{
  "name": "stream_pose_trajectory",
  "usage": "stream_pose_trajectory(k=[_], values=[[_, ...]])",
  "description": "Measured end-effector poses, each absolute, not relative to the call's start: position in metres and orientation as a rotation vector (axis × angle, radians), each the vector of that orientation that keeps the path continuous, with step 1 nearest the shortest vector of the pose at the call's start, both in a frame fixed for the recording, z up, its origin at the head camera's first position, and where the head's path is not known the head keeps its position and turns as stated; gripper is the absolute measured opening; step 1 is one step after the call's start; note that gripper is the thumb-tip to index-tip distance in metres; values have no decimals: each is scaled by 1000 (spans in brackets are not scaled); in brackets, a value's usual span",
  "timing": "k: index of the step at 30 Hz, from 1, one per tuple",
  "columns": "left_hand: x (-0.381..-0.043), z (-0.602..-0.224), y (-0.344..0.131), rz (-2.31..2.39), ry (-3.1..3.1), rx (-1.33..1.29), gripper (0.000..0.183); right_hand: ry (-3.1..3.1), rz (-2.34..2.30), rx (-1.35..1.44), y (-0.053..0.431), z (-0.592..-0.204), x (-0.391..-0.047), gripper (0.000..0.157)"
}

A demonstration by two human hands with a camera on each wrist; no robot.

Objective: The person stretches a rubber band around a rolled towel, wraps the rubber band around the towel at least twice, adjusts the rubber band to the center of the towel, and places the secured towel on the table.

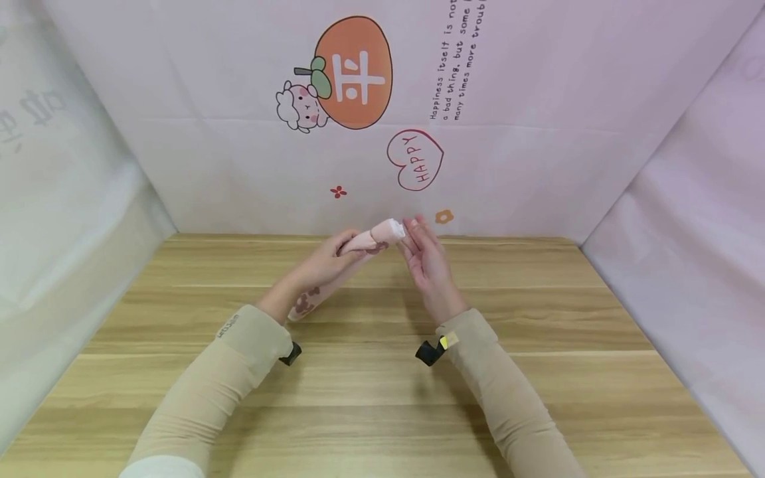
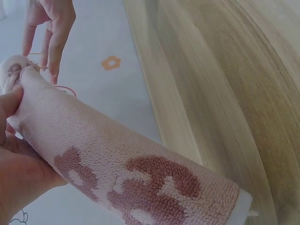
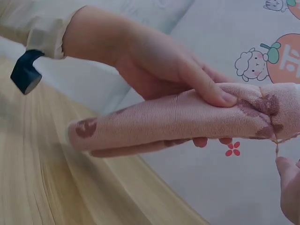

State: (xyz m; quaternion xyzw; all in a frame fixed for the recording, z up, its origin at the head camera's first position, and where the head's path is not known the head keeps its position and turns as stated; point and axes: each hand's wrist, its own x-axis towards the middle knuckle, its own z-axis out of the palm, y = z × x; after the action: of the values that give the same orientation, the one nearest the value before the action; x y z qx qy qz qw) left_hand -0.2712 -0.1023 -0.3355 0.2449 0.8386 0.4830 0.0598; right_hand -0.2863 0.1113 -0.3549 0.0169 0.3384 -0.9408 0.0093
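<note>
A rolled pink towel [image 1: 390, 231] with brown bear shapes is gripped round its side by my left hand [image 1: 331, 257]. In the right wrist view the left thumb lies along the towel roll [image 3: 154, 119]. A thin tan rubber band [image 3: 263, 101] circles the roll near its far end and gathers the cloth. Beside that end is my right hand [image 1: 431, 264]. Its fingers [image 2: 56, 51] look straight and spread in the left wrist view. One strand of the band runs taut from the towel to a right fingertip [image 3: 283, 164]; another stretches off past the frame edge.
Below the hands lies a wooden tabletop [image 1: 358, 378]. A white printed cloth [image 1: 239, 133] rises behind it, and white cloth walls [image 1: 687, 265] flank both sides. Black wrist camera mounts [image 1: 429, 353] hang at both sleeves.
</note>
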Motion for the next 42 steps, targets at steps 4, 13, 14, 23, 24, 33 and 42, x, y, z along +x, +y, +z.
stream_pose_trajectory(k=[4, 13, 14, 23, 24, 33, 42], values=[[-272, -337, -105, 1485, 2526, 724, 34, 1131, -2912, -37, 112, -355, -284, 54], [-272, -337, -107, 1487, 2550, 691, 30, 1363, -2759, -188, 118, -356, -282, 51], [-272, -337, -107, 1477, 2558, 690, 29, 1383, -2735, -195, 118, -355, -282, 52], [-272, -338, -109, 1338, 2631, 693, 27, 1640, -2497, -295, 122, -358, -282, 52], [-272, -339, -110, 1324, 2640, 691, 26, 1673, -2471, -312, 123, -359, -282, 52], [-273, -342, -110, 1217, 2731, 764, 24, 2004, -2212, -427, 121, -363, -281, 52], [-272, -343, -109, 1008, 2822, 813, 28, 2194, -2015, -516, 118, -368, -280, 51]])
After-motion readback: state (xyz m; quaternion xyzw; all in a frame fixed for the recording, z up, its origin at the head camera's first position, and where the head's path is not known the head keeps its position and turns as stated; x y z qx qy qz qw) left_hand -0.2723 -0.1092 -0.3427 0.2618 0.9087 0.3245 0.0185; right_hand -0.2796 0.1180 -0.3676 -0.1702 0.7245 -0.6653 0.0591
